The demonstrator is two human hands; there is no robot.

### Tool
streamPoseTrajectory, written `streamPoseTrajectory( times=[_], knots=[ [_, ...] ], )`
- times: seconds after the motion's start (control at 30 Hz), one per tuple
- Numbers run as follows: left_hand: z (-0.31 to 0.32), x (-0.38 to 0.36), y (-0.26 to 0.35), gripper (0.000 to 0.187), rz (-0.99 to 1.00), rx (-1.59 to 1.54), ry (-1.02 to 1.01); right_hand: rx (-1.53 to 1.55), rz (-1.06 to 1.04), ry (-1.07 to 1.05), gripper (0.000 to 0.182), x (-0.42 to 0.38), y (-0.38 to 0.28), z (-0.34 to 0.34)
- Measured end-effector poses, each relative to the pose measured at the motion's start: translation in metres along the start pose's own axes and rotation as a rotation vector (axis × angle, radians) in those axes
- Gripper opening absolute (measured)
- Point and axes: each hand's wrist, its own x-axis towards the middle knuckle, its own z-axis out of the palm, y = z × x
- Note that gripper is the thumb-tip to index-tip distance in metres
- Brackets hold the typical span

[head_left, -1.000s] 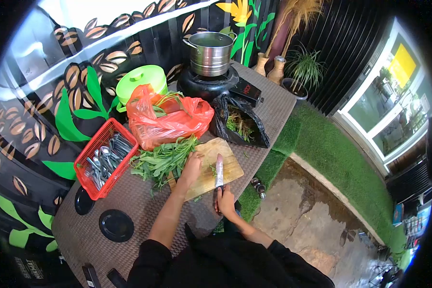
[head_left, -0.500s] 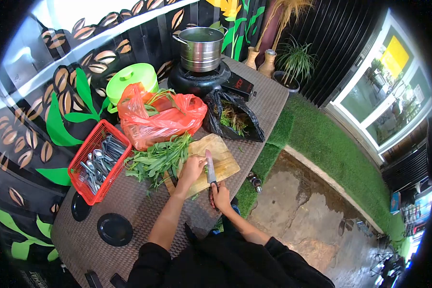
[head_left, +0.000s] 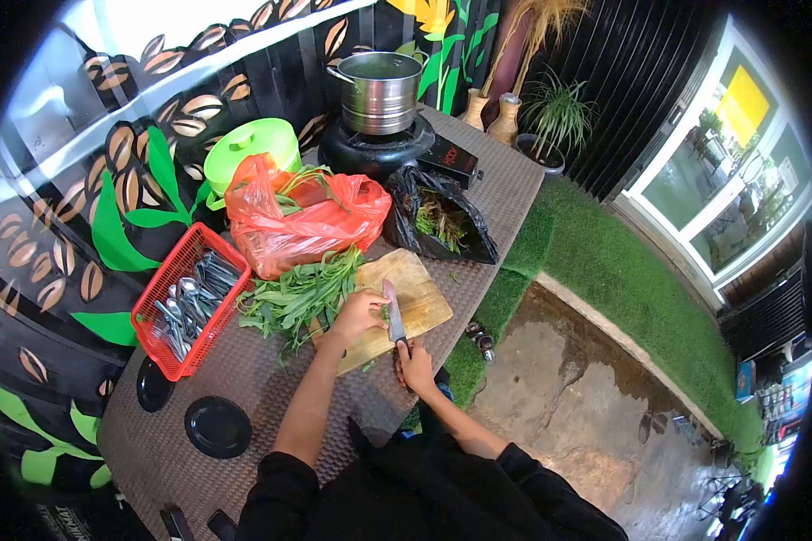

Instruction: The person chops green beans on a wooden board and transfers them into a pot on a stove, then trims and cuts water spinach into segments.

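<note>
Two hands at frame centre: right hand (head_left: 414, 365) grips knife (head_left: 392, 311); left hand (head_left: 359, 313) clamps greens (head_left: 299, 293) on cutting board (head_left: 415, 302). Risk: blade beside fingers, likely cut.

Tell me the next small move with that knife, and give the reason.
Probably press the knife down through the greens just beside the left hand. The right hand grips the handle with the blade over the cutting board, close to the left hand's fingers, which pin the stems there. Most of the bunch looks uncut.
</note>
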Motion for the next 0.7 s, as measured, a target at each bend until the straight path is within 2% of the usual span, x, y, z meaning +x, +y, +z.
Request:
streamPoseTrajectory(
  times=[0.2,0.27,0.37,0.47,0.6,0.67,0.7],
  knots=[
    [0.007,0.001,-0.012,0.031,0.126,0.093,0.11,-0.005,-0.004,-0.007,0.024,0.003,0.005,-0.001],
    [0.007,0.002,-0.014,0.029,0.128,0.087,0.135,-0.12,-0.148,0.035,0.024,0.012,0.022,-0.001],
    [0.012,0.003,-0.025,0.024,0.146,0.081,0.177,-0.225,-0.255,0.086,0.023,0.024,0.049,0.001],
    [0.017,0.003,-0.031,0.021,0.178,0.095,0.263,-0.073,-0.137,0.001,0.023,0.011,0.02,-0.007],
    [0.017,0.005,-0.019,0.018,0.134,0.126,0.31,-0.027,-0.161,-0.038,0.023,0.01,0.008,-0.017],
    [0.015,0.011,-0.007,0.018,0.12,0.148,0.322,0.064,-0.108,-0.099,0.022,0.011,-0.006,-0.029],
    [0.012,0.014,0.007,0.017,0.113,0.079,0.326,0.038,-0.119,-0.098,0.021,0.013,-0.016,-0.034]
  ],
)
